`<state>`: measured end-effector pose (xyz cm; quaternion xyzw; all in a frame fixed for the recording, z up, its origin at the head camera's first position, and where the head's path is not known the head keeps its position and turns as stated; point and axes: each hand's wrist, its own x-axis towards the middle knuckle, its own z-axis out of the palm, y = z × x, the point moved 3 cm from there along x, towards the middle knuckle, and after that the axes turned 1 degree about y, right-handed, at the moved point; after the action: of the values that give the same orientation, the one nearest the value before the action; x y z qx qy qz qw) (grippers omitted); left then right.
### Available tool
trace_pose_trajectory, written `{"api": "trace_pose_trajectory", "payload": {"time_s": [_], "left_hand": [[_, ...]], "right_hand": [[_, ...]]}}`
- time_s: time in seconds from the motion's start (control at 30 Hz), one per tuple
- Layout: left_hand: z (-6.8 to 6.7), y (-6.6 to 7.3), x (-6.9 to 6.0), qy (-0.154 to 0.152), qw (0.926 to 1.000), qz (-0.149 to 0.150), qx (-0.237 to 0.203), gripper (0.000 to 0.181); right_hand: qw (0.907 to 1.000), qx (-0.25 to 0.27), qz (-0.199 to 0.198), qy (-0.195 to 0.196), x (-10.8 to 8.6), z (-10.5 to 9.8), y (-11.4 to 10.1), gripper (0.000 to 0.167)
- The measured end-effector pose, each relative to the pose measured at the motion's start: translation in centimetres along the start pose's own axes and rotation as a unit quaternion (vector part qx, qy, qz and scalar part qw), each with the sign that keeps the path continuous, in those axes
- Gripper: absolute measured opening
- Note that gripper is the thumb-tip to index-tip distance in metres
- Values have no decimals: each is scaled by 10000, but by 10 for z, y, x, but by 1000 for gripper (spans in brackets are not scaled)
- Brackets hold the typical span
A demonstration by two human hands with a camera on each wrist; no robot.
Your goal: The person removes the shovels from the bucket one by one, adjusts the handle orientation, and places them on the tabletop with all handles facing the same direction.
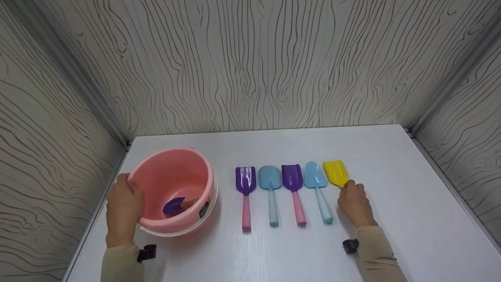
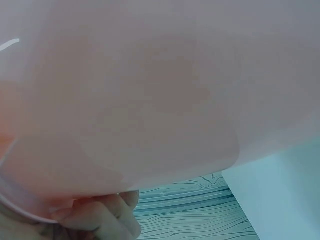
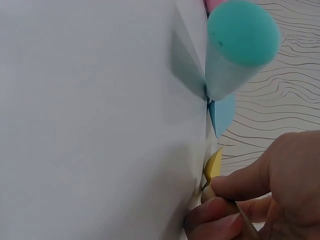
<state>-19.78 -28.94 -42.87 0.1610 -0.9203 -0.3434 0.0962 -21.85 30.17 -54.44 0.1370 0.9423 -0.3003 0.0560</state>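
Observation:
A pink bucket (image 1: pixel 172 168) is tilted on the left of the white table, its mouth turned toward the head camera. My left hand (image 1: pixel 124 207) grips the bucket's rim at its left side. Inside lies a small shovel with a purple blade (image 1: pixel 173 205). On the right, my right hand (image 1: pixel 355 203) pinches the handle of a yellow toy shovel (image 1: pixel 336 172); in the right wrist view, thumb and fingers (image 3: pixel 245 182) close round that handle, hiding most of it. Left of it lies a light blue trowel (image 1: pixel 315 176), its teal handle end (image 3: pixel 243 32) large in the right wrist view.
In a row between bucket and yellow shovel lie a purple shovel with pink handle (image 1: pixel 245 182), a blue rounded shovel (image 1: pixel 270 178) and another purple shovel (image 1: pixel 292 178). Wood-patterned walls (image 1: pixel 250 70) stand behind and beside the white table (image 1: pixel 274 254).

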Motion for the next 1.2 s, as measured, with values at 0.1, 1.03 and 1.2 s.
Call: {"api": "trace_pose_trajectory", "payload": {"time_s": [0.1,1.03,1.2], "left_hand": [[1,0,-1,71,9999,40,-76,48],[0,0,0,-30,10000,24,-21,50],[1,-2,1,-164,9999,-28,-41,51]], "right_hand": [[10000,-49,-8,28,-1,-1,-1,38],[9907,-451,-660,1100,-4,-16,-66,51],[9805,-232,-1567,1161,-4,-13,-117,41]]}}
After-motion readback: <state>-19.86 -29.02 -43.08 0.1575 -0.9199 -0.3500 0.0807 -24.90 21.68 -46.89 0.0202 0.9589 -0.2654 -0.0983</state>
